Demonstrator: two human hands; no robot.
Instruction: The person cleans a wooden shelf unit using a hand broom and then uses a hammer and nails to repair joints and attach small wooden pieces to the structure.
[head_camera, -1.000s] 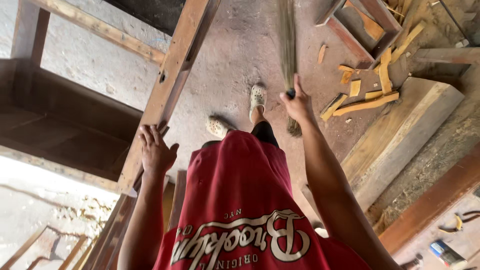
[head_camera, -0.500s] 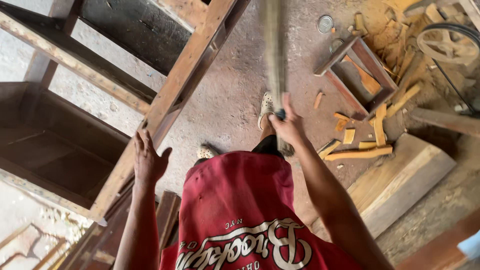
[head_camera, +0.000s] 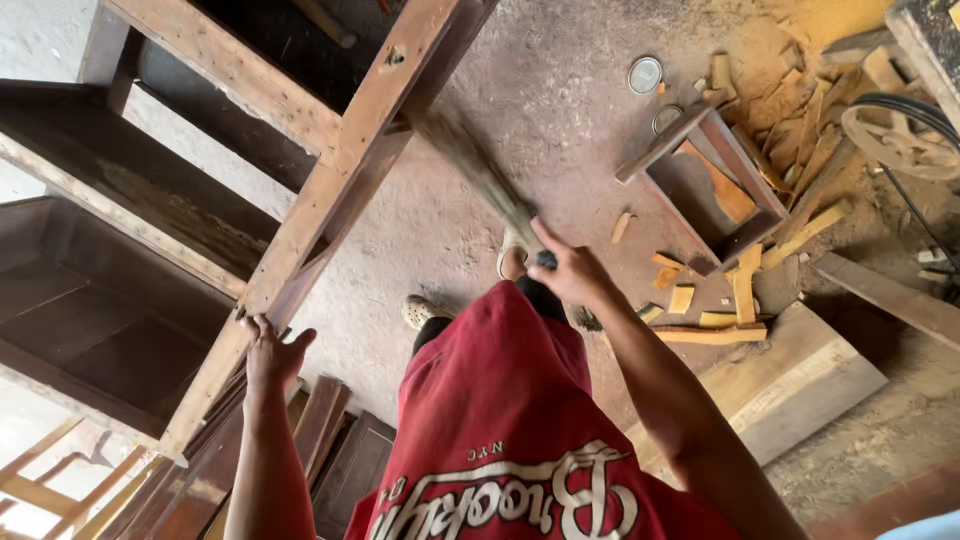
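From the head camera, looking straight down past a red shirt, the right hand is wrapped around the handle end of a broom, fingers curled together on it with the forefinger laid out along the shaft; the broom's long axis runs from that fist up and to the left in the picture, its blurred bristle end lying over the bare dusty floor close to the slanting wooden beam of a furniture frame. So the broom lies ahead and to the left of the gripping fingers, and the right hand is the only one on it. The left hand is well apart from the broom, pressed on the lower stretch of the same beam, fingers closed loosely over its edge, thumb spread. Between the two arms a foot in a pale shoe stands on the floor. To the right of the broom hand lie scattered wood offcuts, a small open wooden box frame and a thick plank; a round tin lid sits farther up. The beam stands nearest the bristles on the left side, and the offcuts crowd the right
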